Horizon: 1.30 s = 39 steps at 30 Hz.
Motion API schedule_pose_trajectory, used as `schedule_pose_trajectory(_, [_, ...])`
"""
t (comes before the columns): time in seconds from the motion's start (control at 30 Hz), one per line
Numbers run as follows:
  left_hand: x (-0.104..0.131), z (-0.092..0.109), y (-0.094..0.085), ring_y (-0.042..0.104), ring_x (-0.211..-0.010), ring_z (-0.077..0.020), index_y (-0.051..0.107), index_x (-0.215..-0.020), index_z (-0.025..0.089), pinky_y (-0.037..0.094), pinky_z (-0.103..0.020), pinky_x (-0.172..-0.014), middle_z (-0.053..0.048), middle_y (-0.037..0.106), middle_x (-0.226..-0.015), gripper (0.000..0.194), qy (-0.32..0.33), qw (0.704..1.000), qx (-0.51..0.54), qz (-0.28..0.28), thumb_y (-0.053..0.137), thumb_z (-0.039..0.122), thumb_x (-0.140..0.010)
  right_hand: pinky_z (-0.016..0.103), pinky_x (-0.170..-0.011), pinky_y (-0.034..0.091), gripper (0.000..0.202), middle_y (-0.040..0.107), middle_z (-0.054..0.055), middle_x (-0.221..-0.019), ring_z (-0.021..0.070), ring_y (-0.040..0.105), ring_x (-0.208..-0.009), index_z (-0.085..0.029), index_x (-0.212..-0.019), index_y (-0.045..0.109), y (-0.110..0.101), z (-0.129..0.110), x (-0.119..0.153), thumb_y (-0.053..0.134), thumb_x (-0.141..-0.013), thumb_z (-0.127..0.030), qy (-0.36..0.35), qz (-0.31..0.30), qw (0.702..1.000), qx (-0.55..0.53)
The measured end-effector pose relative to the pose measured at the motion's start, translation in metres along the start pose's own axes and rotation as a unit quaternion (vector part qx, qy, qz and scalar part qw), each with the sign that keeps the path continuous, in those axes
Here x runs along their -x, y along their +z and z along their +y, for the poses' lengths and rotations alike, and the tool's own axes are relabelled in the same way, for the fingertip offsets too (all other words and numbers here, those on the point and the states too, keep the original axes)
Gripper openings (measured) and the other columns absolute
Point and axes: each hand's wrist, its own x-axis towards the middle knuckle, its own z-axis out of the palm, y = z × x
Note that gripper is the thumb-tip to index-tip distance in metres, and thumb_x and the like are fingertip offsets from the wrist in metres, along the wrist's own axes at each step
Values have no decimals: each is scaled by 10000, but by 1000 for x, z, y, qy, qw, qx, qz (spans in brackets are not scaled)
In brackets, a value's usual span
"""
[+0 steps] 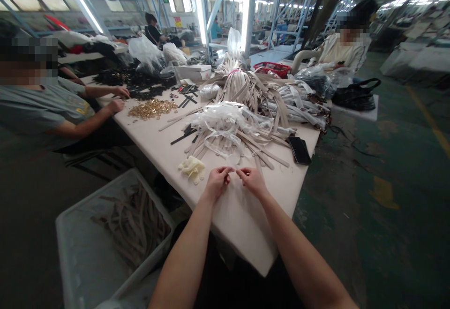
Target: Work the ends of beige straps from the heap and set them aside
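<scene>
Over the near part of the pale table [242,220], my left hand [218,181] and my right hand [250,180] face each other, fingertips nearly touching. Both are closed in a pinch; whatever lies between the fingers is too small to make out. Just beyond them, clear plastic film [225,124] covers part of a pile of beige straps [269,159]. A crumpled pale yellow piece [192,168] lies left of my left hand. Farther back stands a large bundle of beige straps [237,84].
A dark phone [299,150] lies at the table's right edge. Gold metal pieces [153,109] are heaped near a person's hands at left. A white bin [79,248] holding strips stands lower left. Another person sits at the back right, near a black bag [355,97].
</scene>
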Motion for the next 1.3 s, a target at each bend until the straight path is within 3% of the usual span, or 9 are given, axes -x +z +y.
schedule_pose_trajectory(0.07, [-2,-2,0,601,-540,-109,725,-822,99,473,-217,-525,-57,675,-665,344,-2,999,33,29,842,388,-675,346,-764,486,397,683,132,-916,252,647,-826,-138,-1050,682,-22,6,3,592,-863,-477,-9,132,978,162])
schedule_pose_trajectory(0.13, [-2,-2,0,688,-698,-163,704,-814,102,552,-270,-679,-96,718,-786,323,-4,997,75,29,868,327,-651,408,-903,439,536,618,233,-1133,338,596,-1058,-85,-1232,581,-42,14,3,657,-819,-417,27,192,937,291])
schedule_pose_trajectory(0.33, [-3,2,-4,710,-787,-182,707,-913,105,570,-314,-807,-90,729,-837,371,-12,993,115,2,896,224,-617,361,-827,438,623,649,229,-1104,325,634,-994,-77,-1369,463,-56,18,-7,621,-780,-207,26,80,920,384])
schedule_pose_trajectory(0.53, [-2,3,-2,687,-694,-162,732,-845,100,570,-290,-712,-73,712,-773,361,-6,995,101,20,909,292,-596,265,-665,432,382,680,20,-722,195,629,-687,-205,-1113,659,-42,3,6,543,-751,-169,-41,-28,970,237])
schedule_pose_trajectory(0.7, [-4,0,-3,643,-603,-127,713,-815,117,537,-256,-606,-40,684,-722,392,-2,996,84,39,914,354,-578,221,-587,425,466,641,-41,-620,137,563,-546,-217,-1126,700,-28,1,26,479,-732,-104,-76,-63,990,101])
schedule_pose_trajectory(0.9, [-6,-1,-4,630,-607,-127,691,-793,121,506,-250,-595,-31,655,-696,399,7,996,82,33,889,419,-615,310,-738,516,406,738,53,-874,205,658,-748,-224,-1113,749,-27,-24,48,559,-774,-105,-122,-51,990,44])
schedule_pose_trajectory(1.07, [-4,1,-2,574,-584,-95,700,-797,121,454,-230,-573,-42,657,-730,368,18,996,89,10,857,427,-665,386,-887,495,154,690,109,-1024,256,634,-965,-234,-905,770,-37,-60,67,638,-883,-309,-186,18,978,89])
schedule_pose_trajectory(1.2, [-5,4,-2,524,-563,-74,714,-786,115,392,-216,-530,-53,664,-751,351,21,996,85,11,862,402,-648,311,-622,549,299,628,19,-623,161,595,-545,-198,-848,692,-18,-48,53,522,-950,-422,-80,-37,996,-26])
schedule_pose_trajectory(1.3, [-6,4,-3,455,-513,-55,725,-784,112,313,-214,-472,-51,657,-738,350,17,997,69,11,869,392,-629,253,-436,514,282,519,-48,-520,104,460,-398,-178,-876,643,9,-24,30,615,-867,-459,29,6,988,-150])
